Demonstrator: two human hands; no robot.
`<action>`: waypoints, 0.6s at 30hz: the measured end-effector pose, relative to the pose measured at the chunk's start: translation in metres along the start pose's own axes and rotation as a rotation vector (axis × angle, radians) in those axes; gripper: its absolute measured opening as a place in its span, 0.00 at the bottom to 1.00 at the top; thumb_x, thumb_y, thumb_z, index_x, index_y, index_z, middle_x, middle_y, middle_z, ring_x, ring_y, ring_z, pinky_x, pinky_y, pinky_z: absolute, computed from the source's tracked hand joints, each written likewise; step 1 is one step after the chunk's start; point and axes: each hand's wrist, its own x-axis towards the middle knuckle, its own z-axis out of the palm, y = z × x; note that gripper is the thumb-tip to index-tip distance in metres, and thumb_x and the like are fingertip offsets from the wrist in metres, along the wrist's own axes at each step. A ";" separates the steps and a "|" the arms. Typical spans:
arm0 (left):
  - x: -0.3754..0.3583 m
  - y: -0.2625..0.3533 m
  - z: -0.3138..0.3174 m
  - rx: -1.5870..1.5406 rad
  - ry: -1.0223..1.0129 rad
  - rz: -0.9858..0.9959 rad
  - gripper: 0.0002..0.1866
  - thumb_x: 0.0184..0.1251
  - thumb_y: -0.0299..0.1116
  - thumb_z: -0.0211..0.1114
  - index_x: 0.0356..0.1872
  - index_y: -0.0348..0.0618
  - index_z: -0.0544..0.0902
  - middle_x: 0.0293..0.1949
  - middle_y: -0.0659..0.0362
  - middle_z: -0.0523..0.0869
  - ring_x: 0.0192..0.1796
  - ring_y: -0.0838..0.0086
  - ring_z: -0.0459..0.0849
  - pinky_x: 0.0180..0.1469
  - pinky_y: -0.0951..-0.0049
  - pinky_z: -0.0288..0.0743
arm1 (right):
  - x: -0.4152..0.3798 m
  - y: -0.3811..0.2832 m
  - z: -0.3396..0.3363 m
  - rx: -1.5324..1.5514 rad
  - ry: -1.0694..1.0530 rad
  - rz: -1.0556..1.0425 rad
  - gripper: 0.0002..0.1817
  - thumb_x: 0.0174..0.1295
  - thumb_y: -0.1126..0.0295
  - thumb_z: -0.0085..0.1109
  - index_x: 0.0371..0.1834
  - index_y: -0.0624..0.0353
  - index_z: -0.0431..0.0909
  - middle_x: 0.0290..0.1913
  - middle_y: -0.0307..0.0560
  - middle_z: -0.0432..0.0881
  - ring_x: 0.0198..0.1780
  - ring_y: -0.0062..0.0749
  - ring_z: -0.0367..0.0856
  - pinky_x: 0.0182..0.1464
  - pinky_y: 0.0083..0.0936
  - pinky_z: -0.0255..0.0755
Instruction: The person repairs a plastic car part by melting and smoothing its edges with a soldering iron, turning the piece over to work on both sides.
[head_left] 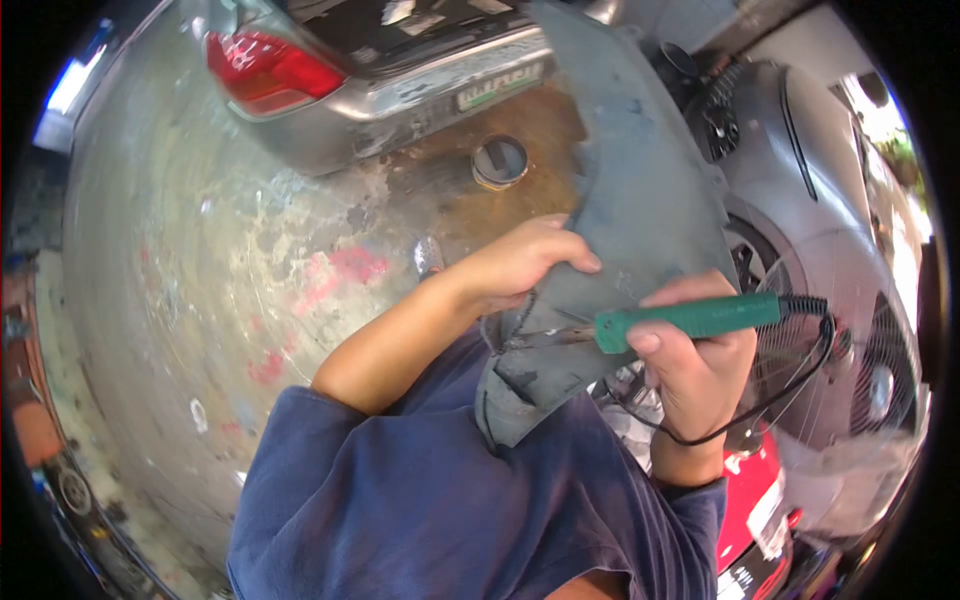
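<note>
A long dark grey plastic car panel (650, 170) rests against my body and stretches away from me. My left hand (540, 262) grips its left edge, thumb on top and fingers hidden underneath. In my right hand (690, 340) is a green-handled soldering iron (700, 318), held between thumb and fingers. Its metal shaft points left, and the tip lies at a cracked seam (520, 340) near the panel's lower end. From the handle's right end a black cord (800, 375) loops down past my wrist.
A silver car with a red tail light (275, 75) and raised boot stands ahead. On the stained concrete floor (210, 260) sits a round tin (499, 162). To the right are a wire fan guard (790, 300), another grey car (840, 160) and a red part (752, 490).
</note>
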 end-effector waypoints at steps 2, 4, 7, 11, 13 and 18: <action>0.001 -0.001 -0.005 0.018 -0.003 -0.011 0.22 0.62 0.26 0.62 0.58 0.29 0.80 0.51 0.50 0.88 0.49 0.66 0.88 0.57 0.66 0.81 | 0.003 -0.001 -0.003 0.054 -0.055 0.012 0.14 0.50 0.73 0.81 0.33 0.64 0.82 0.31 0.40 0.84 0.31 0.20 0.82 0.33 0.20 0.73; 0.001 -0.001 -0.006 0.027 0.014 -0.039 0.23 0.62 0.26 0.62 0.59 0.29 0.80 0.51 0.49 0.87 0.49 0.66 0.88 0.56 0.66 0.82 | 0.006 0.002 -0.006 0.073 -0.101 0.006 0.13 0.53 0.71 0.80 0.31 0.63 0.82 0.30 0.40 0.84 0.29 0.20 0.82 0.31 0.20 0.72; -0.002 0.004 0.004 0.093 0.103 -0.062 0.19 0.60 0.28 0.61 0.53 0.30 0.81 0.47 0.52 0.87 0.47 0.70 0.85 0.53 0.68 0.80 | 0.009 0.008 -0.006 -0.049 -0.123 -0.153 0.13 0.54 0.69 0.80 0.29 0.62 0.82 0.29 0.39 0.83 0.27 0.22 0.81 0.30 0.23 0.72; -0.004 0.007 0.010 0.217 0.161 -0.034 0.13 0.60 0.28 0.58 0.42 0.33 0.85 0.39 0.53 0.89 0.43 0.72 0.86 0.49 0.70 0.80 | 0.010 0.009 -0.011 -0.141 -0.171 -0.291 0.13 0.51 0.73 0.80 0.33 0.62 0.82 0.30 0.40 0.83 0.32 0.19 0.80 0.35 0.20 0.71; -0.003 0.007 0.012 0.216 0.153 -0.029 0.12 0.60 0.28 0.57 0.37 0.34 0.86 0.36 0.53 0.89 0.40 0.72 0.87 0.47 0.70 0.80 | 0.008 0.009 -0.009 -0.052 -0.149 -0.239 0.13 0.51 0.73 0.80 0.32 0.63 0.82 0.30 0.39 0.83 0.33 0.19 0.80 0.35 0.20 0.71; -0.005 0.009 0.022 0.166 0.142 -0.031 0.12 0.59 0.28 0.56 0.34 0.34 0.86 0.34 0.53 0.89 0.37 0.71 0.87 0.43 0.71 0.80 | 0.007 0.013 -0.010 -0.028 -0.169 -0.255 0.13 0.50 0.73 0.80 0.31 0.63 0.83 0.30 0.39 0.83 0.33 0.20 0.80 0.35 0.21 0.71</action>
